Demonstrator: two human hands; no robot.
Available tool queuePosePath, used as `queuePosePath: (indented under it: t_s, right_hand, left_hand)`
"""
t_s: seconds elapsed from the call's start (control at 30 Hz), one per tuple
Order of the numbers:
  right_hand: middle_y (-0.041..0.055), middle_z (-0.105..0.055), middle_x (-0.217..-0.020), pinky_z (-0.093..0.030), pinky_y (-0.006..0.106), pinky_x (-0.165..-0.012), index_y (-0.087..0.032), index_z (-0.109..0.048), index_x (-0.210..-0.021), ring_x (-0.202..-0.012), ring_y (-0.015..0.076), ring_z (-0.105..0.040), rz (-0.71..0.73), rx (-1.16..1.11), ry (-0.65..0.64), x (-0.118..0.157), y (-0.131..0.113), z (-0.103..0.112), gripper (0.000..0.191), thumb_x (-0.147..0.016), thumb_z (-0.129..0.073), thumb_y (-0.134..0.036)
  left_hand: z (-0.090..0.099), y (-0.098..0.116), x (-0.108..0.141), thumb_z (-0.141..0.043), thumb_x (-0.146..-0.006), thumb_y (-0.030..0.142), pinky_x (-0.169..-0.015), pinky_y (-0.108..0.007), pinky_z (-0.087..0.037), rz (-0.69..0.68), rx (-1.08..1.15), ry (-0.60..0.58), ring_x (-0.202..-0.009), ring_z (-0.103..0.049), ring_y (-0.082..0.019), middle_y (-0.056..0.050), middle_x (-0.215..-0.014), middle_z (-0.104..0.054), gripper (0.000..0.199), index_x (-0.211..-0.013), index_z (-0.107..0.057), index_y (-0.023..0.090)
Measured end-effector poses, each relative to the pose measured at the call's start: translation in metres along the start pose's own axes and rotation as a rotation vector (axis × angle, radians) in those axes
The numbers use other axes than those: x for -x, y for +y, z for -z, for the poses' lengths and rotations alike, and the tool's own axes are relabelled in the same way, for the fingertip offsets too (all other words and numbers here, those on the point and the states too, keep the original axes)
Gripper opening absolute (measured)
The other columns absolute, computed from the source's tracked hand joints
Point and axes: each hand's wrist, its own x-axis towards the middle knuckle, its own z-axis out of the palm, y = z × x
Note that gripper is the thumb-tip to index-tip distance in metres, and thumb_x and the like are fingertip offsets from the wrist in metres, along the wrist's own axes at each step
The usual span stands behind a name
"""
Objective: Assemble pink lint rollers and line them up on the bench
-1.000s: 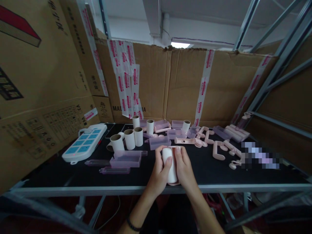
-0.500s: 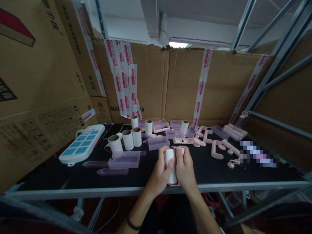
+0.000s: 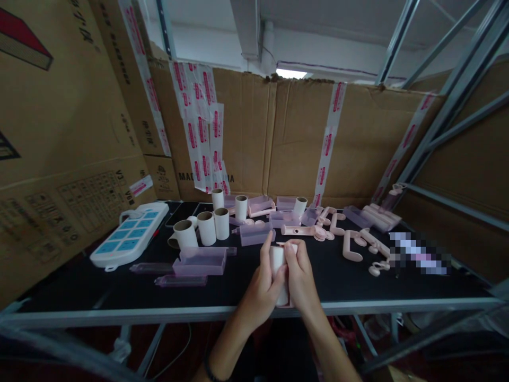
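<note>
A white paper roll (image 3: pixel 278 259) stands roughly upright between my two hands at the table's front edge. Around its far side shows a thin pink plastic holder (image 3: pixel 283 306), mostly hidden by the roll and fingers. My left hand (image 3: pixel 260 289) grips the roll from the left, thumb across its front and index finger pointing up. From the right, my right hand (image 3: pixel 301 278) wraps the pink holder, its thumb near the top end. Just beyond them lie a purple translucent plastic case (image 3: pixel 257 233) and a long pink holder (image 3: pixel 297 231).
Several white rolls with cardboard cores (image 3: pixel 207 229) stand at the left back. A purple tray-shaped case (image 3: pixel 201 262) lies before them. Left of these is a white power strip (image 3: pixel 129 236). Pink curved parts (image 3: pixel 352 246) are scattered right. Cardboard walls (image 3: pixel 246 132) enclose the black tabletop (image 3: pixel 358 286).
My left index finger has lifted off the roll and straightened upward. Both hands still hold the roll and holder, which have sunk very slightly. The view has shifted a little.
</note>
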Motion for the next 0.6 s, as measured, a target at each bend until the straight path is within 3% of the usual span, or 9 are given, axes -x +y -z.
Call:
queuePosePath:
  t_s: [0.23,0.33,0.43,0.5,0.6]
  right_hand:
    - [-0.0002,-0.062,-0.082,-0.044,0.028,-0.067,-0.023,-0.057,-0.097,-0.075,0.0180,-0.058,-0.003,-0.043,0.016,0.004,-0.003,0.000,0.028,-0.098,-0.043,-0.047]
    - [0.0025,-0.066,-0.095,-0.048,0.029,-0.076,-0.022,-0.059,-0.105,-0.087,0.0190,-0.061,-0.003,-0.090,-0.012,0.007,-0.004,-0.001,0.035,-0.099,-0.042,-0.052]
    - [0.0058,-0.067,-0.113,-0.048,0.031,-0.088,-0.022,-0.058,-0.116,-0.104,0.0207,-0.062,0.007,-0.121,-0.037,0.010,-0.003,0.001,0.041,-0.099,-0.043,-0.055]
    - [0.0075,-0.067,-0.120,-0.048,0.033,-0.093,-0.021,-0.059,-0.120,-0.111,0.0219,-0.062,0.015,-0.115,-0.055,0.013,-0.002,0.005,0.042,-0.098,-0.046,-0.054]
    - [0.0094,-0.065,-0.127,-0.049,0.035,-0.097,-0.021,-0.057,-0.127,-0.117,0.0234,-0.061,0.043,-0.098,-0.105,0.016,0.000,0.010,0.043,-0.095,-0.055,-0.050]
  left_hand:
    - [-0.001,0.000,0.000,-0.053,-0.098,0.036,-0.114,-0.042,-0.037,-0.021,-0.026,-0.022,-0.127,-0.057,-0.027,-0.011,-0.140,-0.058,0.051,-0.147,-0.044,0.026]
    - [0.003,-0.006,-0.004,-0.059,-0.095,0.038,-0.111,-0.040,-0.039,-0.001,0.082,0.134,-0.126,-0.055,-0.027,-0.010,-0.138,-0.057,0.047,-0.138,-0.048,0.025]
    - [0.008,-0.010,-0.008,-0.065,-0.091,0.040,-0.091,-0.034,-0.052,0.090,0.351,0.295,-0.105,-0.063,-0.022,-0.006,-0.120,-0.061,0.048,-0.132,-0.043,0.027]
    - [0.010,-0.010,-0.009,-0.069,-0.089,0.037,-0.077,-0.028,-0.054,0.136,0.497,0.341,-0.090,-0.065,-0.017,-0.001,-0.106,-0.062,0.049,-0.127,-0.039,0.029]
    - [0.010,-0.007,-0.009,-0.077,-0.081,0.031,-0.074,-0.027,-0.056,0.144,0.568,0.369,-0.087,-0.064,-0.015,0.002,-0.101,-0.062,0.056,-0.120,-0.037,0.030]
